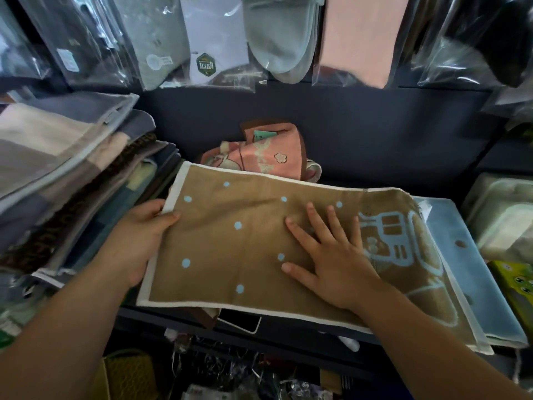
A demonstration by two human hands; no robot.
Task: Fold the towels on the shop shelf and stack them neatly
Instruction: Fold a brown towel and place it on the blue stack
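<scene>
A tan towel (230, 243) with light-blue dots, a white border and a blue picture at its right end lies spread across the dark shelf (360, 145). My left hand (138, 238) grips its left edge, thumb on top and fingers under the cloth. My right hand (328, 252) lies flat on the towel's middle with fingers spread. Behind it a pink towel (268, 154) with a brown border and a green tag sits crumpled. A light-blue towel (473, 278) lies flat under the tan towel's right end.
A leaning stack of bagged grey, beige and blue textiles (66, 174) crowds the left. Bagged socks and cloths (207, 39) hang above the shelf. Packaged goods (507, 220) and a green box (516, 284) sit at the right. Small items fill the bin below (230, 376).
</scene>
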